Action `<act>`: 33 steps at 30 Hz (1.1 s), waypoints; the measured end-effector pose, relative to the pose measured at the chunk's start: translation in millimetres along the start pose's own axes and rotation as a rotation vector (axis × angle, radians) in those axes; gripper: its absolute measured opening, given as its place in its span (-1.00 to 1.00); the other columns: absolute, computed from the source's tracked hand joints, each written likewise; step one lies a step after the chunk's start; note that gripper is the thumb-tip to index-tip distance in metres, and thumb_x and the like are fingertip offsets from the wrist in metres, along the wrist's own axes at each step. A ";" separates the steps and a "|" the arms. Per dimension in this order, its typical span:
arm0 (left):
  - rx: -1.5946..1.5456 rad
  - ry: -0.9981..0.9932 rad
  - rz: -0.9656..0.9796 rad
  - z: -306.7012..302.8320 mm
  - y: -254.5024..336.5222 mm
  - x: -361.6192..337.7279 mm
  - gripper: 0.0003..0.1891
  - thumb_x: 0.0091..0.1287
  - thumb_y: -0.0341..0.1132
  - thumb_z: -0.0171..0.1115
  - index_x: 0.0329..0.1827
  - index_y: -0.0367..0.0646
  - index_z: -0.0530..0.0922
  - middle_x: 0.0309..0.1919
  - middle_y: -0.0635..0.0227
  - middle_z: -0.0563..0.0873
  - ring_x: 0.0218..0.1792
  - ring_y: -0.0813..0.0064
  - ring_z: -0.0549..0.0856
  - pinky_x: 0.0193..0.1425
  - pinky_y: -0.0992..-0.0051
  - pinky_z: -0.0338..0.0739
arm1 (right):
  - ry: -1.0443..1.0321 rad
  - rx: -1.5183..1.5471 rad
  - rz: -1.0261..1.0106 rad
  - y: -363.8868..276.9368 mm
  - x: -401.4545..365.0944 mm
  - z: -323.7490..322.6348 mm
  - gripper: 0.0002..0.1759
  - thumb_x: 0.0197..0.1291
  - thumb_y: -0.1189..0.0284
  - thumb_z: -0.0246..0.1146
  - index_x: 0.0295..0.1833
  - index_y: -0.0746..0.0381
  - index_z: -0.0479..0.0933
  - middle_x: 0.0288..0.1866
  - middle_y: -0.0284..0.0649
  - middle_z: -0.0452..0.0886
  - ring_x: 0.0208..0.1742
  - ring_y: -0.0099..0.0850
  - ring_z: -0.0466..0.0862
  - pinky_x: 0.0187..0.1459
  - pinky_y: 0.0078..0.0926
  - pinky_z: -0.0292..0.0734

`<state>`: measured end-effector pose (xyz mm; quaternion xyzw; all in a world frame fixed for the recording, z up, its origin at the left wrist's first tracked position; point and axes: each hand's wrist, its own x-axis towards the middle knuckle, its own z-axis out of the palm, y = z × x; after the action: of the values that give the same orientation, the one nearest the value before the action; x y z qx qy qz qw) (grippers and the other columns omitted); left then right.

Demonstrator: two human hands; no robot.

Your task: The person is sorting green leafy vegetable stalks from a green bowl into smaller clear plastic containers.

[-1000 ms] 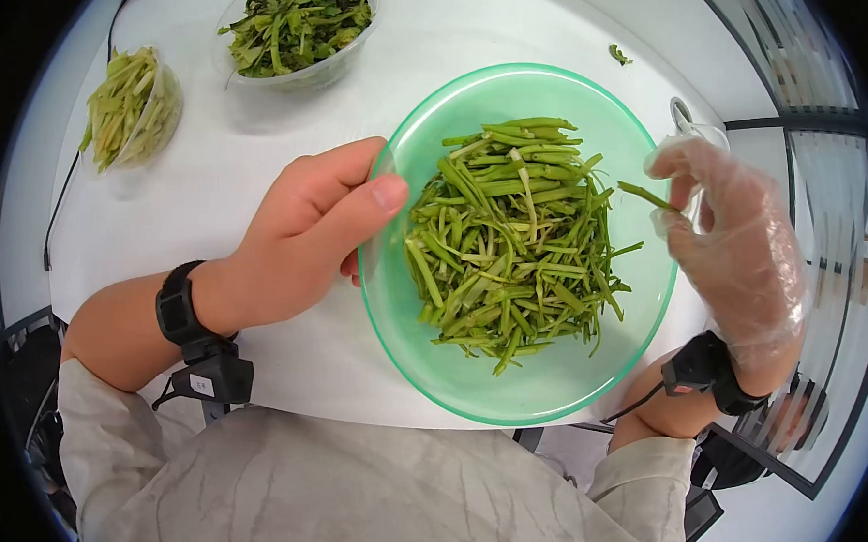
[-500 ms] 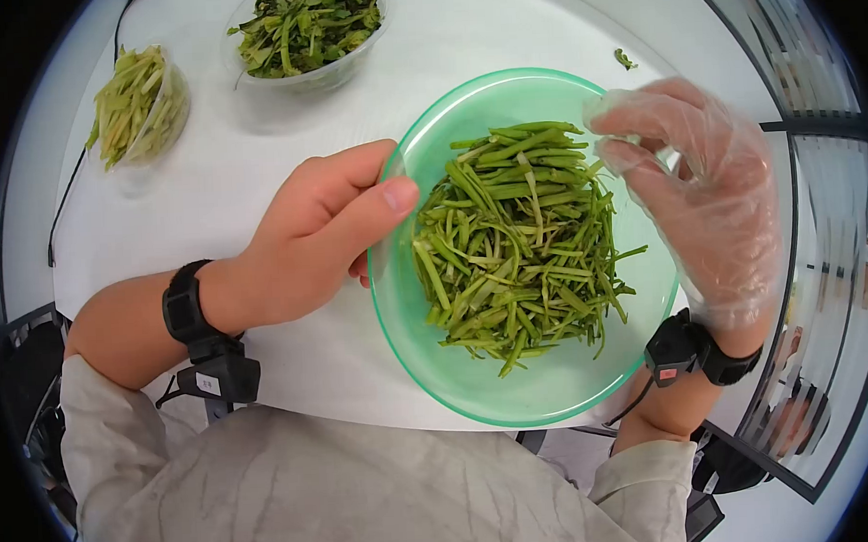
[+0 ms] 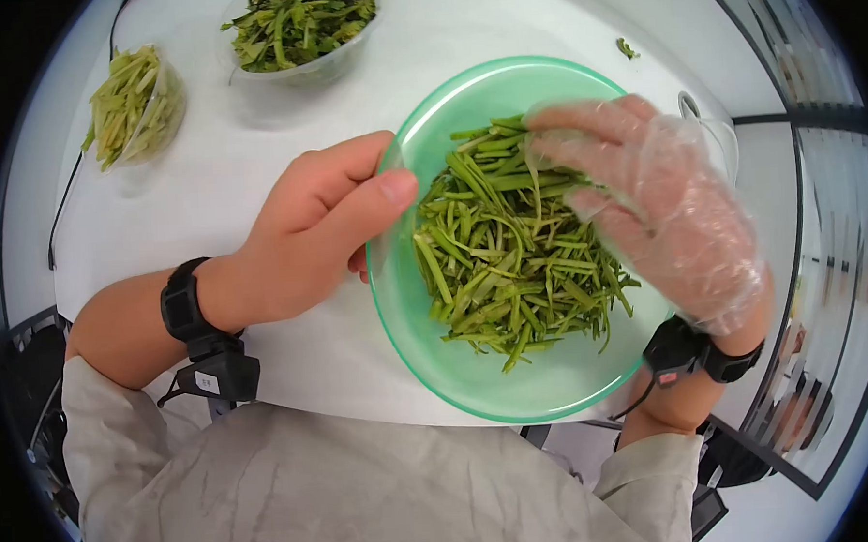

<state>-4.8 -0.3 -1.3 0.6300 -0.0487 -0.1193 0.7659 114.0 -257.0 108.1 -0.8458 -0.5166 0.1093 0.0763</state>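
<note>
Cut green stems [image 3: 497, 268] — heaped in the green bowl [image 3: 556, 401] on the tabletop [image 3: 217, 184], the far ones lying left-right. Right hand [image 3: 659, 208], gloved: grip slack, flat on the pile's far right, nothing pinched that we see. Left hand [image 3: 321, 227] — grip clamped on the green bowl's left rim.

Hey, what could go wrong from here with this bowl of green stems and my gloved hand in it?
The bowl sits close to the table's near edge, gripped only at its rim by the left hand; a firm push from the right hand might tip it off.
The stems lie in a loose heap, so tossing may flick some over the rim.
The glove looks baggy and could slip or snag.
</note>
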 end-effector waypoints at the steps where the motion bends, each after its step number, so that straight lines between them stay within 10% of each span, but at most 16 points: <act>1: 0.008 0.005 -0.003 0.1 0.9 0.1 -0.66 0.76 -0.14 0.02 0.13 -0.24 0.63 -0.34 0.56 0.65 -0.44 0.82 0.53 -0.39 0.67 0.46 | 0.010 -0.040 0.019 -1.6 -3.7 -6.9 -0.53 0.22 0.65 0.33 0.27 0.23 0.67 0.40 -0.17 0.65 0.32 -0.09 0.62 0.34 -0.14 0.55; 9: 0.056 0.038 0.010 1.4 -0.3 -0.4 -0.63 0.75 -0.10 0.02 0.17 -0.23 0.64 -0.33 0.59 0.65 -0.41 0.83 0.51 -0.37 0.67 0.42 | -0.236 0.113 0.546 -5.0 -27.8 -28.8 -0.59 -0.14 0.51 0.63 -0.11 0.22 0.69 -0.37 -0.24 0.73 -0.34 -0.27 0.67 -0.20 -0.32 0.58; 33: 0.050 0.034 0.029 2.1 -1.8 -0.3 -0.62 0.75 -0.09 0.02 0.17 -0.23 0.64 -0.35 0.59 0.64 -0.43 0.83 0.51 -0.39 0.67 0.43 | -0.025 0.036 0.346 -19.4 -34.5 13.2 -0.77 -0.15 0.44 0.63 -0.35 0.22 0.74 -0.37 -0.18 0.70 -0.21 -0.11 0.71 -0.12 -0.15 0.60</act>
<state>-5.7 -2.5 -2.6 0.6502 -0.0478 -0.0963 0.7521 78.6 -278.7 103.8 -0.9192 -0.3620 0.1404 0.0650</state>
